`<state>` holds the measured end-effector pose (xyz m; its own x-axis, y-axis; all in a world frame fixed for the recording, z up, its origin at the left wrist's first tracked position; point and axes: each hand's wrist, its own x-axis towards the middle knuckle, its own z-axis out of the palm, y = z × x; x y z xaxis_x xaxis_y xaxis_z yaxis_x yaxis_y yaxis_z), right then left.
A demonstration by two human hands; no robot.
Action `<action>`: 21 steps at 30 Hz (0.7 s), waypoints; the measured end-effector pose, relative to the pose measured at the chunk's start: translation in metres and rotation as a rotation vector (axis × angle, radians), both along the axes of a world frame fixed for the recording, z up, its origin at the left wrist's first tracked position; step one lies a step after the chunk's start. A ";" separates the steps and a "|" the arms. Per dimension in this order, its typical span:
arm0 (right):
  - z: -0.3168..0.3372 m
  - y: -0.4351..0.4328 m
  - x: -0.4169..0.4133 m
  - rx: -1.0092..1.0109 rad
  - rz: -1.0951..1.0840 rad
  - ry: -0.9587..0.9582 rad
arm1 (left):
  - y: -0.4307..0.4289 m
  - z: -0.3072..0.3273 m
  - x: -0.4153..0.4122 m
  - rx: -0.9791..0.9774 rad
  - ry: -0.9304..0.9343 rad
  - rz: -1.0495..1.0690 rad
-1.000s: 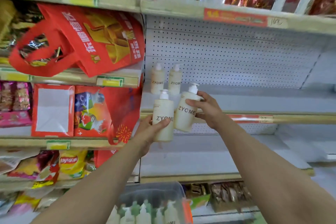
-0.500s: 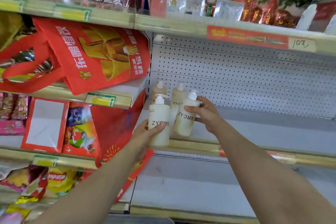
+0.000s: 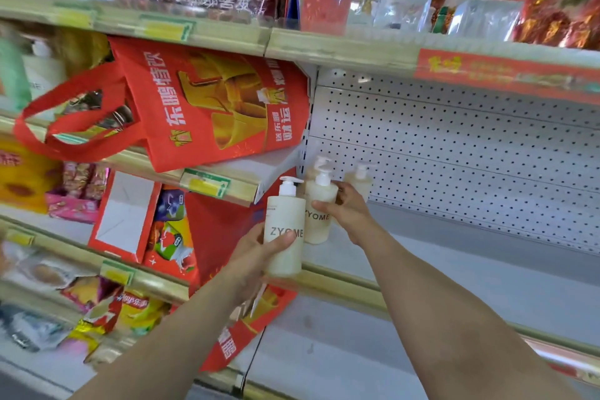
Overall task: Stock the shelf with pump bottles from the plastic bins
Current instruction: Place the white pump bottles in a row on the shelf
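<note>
Progress entry. Your left grip is wrapped round a cream plastic pump bottle with a white pump head, thumb across the printed front, fingers behind. This first bottle is upright and hangs in front of the brass-coloured front lip of the white metal shelf. Its base is level with the lip and not yet over the deck.

Your right grip is closed round a second cream pump bottle. You hold it at mid-body, slightly tilted, over the front left corner of the deck. Whether its base touches the deck: cannot tell.

Done: two more cream pump bottles stand side by side at the back left corner, against the perforated white back panel. The rear left bottle is just behind the second bottle. The rear right bottle is partly hidden by your right grip.

Left: both held bottles are yet to be set down and let go. All four bottles in view are in or near the left corner, and the long run of deck to the right carries none that show. Judgement: stocking is at an early stage, with most of the shelf to fill. The plastic bins are out of view, so remaining stock cannot be counted.

Adjacent: a red fabric tote bag with yellow print lies on the neighbouring shelf, above and to the left of the bottles.
</note>
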<state>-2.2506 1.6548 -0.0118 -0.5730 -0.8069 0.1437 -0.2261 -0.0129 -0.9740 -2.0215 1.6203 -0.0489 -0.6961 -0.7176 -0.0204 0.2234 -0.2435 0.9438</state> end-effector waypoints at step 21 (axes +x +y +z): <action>0.059 0.076 0.016 0.050 0.163 -0.006 | 0.033 0.041 -0.064 -0.153 -0.007 -0.148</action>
